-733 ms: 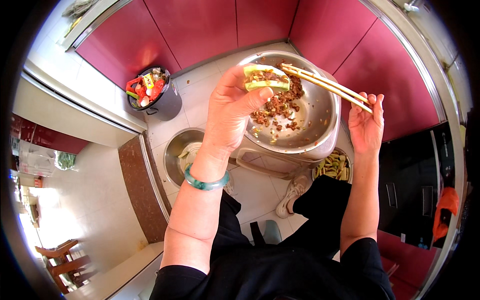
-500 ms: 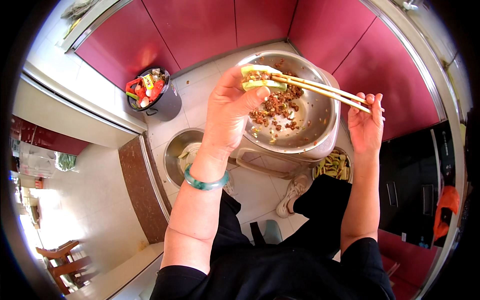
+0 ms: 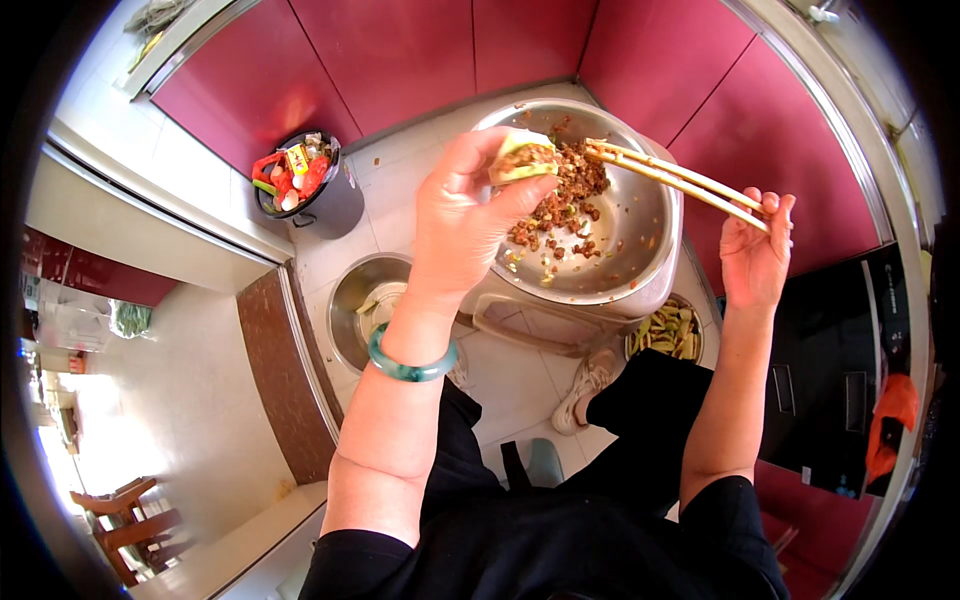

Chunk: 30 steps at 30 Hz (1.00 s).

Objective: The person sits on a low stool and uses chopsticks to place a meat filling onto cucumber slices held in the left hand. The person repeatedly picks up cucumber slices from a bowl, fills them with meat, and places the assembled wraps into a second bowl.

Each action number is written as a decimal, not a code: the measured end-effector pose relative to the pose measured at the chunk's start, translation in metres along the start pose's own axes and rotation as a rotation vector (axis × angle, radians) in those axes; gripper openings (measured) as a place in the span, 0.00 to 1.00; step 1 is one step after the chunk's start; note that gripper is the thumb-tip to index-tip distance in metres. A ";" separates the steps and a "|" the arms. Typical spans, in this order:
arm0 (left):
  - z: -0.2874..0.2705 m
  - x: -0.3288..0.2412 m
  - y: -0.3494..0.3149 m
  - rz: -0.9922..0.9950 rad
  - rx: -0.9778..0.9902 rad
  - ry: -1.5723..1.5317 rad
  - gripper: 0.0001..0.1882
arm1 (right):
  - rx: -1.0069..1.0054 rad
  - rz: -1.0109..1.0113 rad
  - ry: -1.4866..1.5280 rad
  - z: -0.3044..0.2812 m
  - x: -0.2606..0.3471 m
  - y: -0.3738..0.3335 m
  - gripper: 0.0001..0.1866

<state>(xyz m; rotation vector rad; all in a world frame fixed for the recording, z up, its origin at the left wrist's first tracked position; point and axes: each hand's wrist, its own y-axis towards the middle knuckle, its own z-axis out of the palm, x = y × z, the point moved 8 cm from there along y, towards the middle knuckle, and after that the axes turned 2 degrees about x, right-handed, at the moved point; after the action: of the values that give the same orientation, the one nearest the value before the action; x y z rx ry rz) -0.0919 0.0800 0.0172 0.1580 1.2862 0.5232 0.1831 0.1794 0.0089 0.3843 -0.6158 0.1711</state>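
Observation:
My left hand (image 3: 465, 210) pinches a pale green vegetable piece (image 3: 524, 158), split and filled with brown minced filling, over the left rim of a steel bowl (image 3: 625, 235). A green bangle (image 3: 411, 360) circles that wrist. Right of the bowl, my right hand (image 3: 755, 250) holds a pair of wooden chopsticks (image 3: 685, 182). Their tips stand above the bowl, apart from the vegetable piece. Loose mince (image 3: 575, 190) lies along the bowl's left and far side, with smears on the bare steel. The bowl rests on a pale plastic stool (image 3: 540, 325).
A second steel basin (image 3: 345, 320) with a few pale pieces sits on the floor at left. Cut green pieces (image 3: 664, 332) fill a bowl by my right knee. A dark waste bin (image 3: 335, 208) stands far left. Red cabinets (image 3: 400, 60) line the back.
The chopsticks have drawn back to the right, away from the vegetable piece. My right hand has moved right with them. My left hand has turned the piece slightly.

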 end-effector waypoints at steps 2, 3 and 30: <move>0.001 -0.004 -0.001 0.108 -0.003 0.296 0.16 | 0.061 -0.007 -0.064 0.008 0.006 -0.001 0.16; 0.002 -0.006 -0.001 0.134 0.000 0.368 0.16 | 0.092 -0.010 -0.095 0.011 0.009 -0.001 0.17; 0.012 -0.018 -0.004 0.296 0.083 0.836 0.18 | 0.036 0.038 -0.277 0.020 0.016 -0.003 0.16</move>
<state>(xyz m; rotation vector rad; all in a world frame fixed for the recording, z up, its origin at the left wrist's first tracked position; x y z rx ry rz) -0.0829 0.0703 0.0352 0.2103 2.1192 0.8360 0.1862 0.1699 0.0325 0.4355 -0.8947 0.1670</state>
